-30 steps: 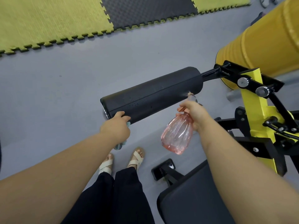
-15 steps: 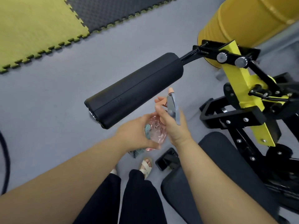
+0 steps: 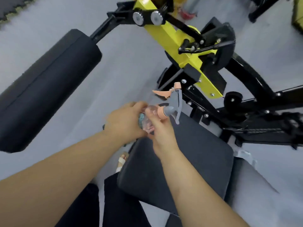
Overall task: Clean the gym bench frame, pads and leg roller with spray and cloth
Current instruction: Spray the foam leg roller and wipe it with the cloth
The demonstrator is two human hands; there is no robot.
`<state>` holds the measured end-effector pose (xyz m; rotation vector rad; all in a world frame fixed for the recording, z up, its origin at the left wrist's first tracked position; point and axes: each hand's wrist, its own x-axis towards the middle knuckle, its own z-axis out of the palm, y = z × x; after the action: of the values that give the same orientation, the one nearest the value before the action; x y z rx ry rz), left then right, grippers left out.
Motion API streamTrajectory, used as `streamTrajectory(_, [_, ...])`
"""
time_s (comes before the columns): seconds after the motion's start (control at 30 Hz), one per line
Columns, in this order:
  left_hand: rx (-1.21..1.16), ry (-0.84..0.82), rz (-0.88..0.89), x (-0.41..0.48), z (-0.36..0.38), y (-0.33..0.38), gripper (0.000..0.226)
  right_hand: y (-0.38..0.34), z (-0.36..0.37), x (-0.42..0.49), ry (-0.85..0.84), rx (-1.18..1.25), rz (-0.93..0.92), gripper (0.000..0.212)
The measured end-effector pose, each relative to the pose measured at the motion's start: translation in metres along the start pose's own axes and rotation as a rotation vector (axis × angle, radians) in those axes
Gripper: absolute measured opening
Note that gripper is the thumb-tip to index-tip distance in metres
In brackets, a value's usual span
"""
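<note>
Both hands meet over the near end of the pad (image 3: 193, 159). The left hand (image 3: 124, 122) curls round the pink bottle (image 3: 150, 126), with the cloth (image 3: 140, 119) squeezed between palm and plastic (only a teal scrap shows). The right hand (image 3: 162, 133) lies against the bottle just under its collar; blur hides whether it grips. The grey sprayer (image 3: 176, 104) sticks up towards the frame (image 3: 177, 45), its orange trigger pointing left. The roller (image 3: 45, 89) hangs to the left, well apart from the hands.
</note>
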<state>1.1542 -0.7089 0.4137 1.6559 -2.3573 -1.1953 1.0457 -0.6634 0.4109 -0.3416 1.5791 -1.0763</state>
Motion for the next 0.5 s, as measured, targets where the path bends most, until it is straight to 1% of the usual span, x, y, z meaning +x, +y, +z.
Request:
streamTrajectory(0.1, [0.115, -0.122, 0.072, 0.030, 0.019, 0.043, 0.075, -0.002, -0.049, 0.013, 0.080, 0.069, 0.053, 0.034])
streamTrajectory(0.13, [0.124, -0.172, 0.087, 0.039, 0.025, 0.057, 0.077, -0.003, -0.066, 0.018, 0.113, 0.114, 0.067, 0.037])
streamTrajectory(0.2, [0.031, -0.246, 0.061, 0.056, 0.036, 0.077, 0.072, -0.009, -0.096, 0.026, 0.157, 0.162, 0.062, 0.038])
streamTrajectory(0.23, [-0.062, -0.256, 0.014, 0.066, 0.041, 0.085, 0.064, -0.011, -0.113, 0.033, 0.188, 0.164, 0.051, 0.037])
streamTrajectory(0.3, [-0.273, -0.208, -0.129, 0.079, 0.050, 0.092, 0.038, -0.018, -0.145, 0.049, 0.294, 0.144, 0.024, 0.035])
streamTrajectory(0.33, [-0.349, -0.180, -0.199, 0.085, 0.055, 0.094, 0.030, -0.022, -0.162, 0.061, 0.360, 0.118, 0.002, 0.034])
streamTrajectory(0.4, [-0.431, -0.153, -0.289, 0.094, 0.065, 0.094, 0.025, -0.031, -0.191, 0.088, 0.496, 0.050, -0.027, 0.030])
streamTrajectory(0.47, [-0.483, -0.160, -0.354, 0.100, 0.073, 0.095, 0.025, -0.041, -0.216, 0.114, 0.623, 0.001, -0.017, 0.033])
streamTrajectory(0.5, [-0.505, -0.163, -0.382, 0.103, 0.075, 0.094, 0.025, -0.046, -0.226, 0.126, 0.662, 0.004, -0.010, 0.031])
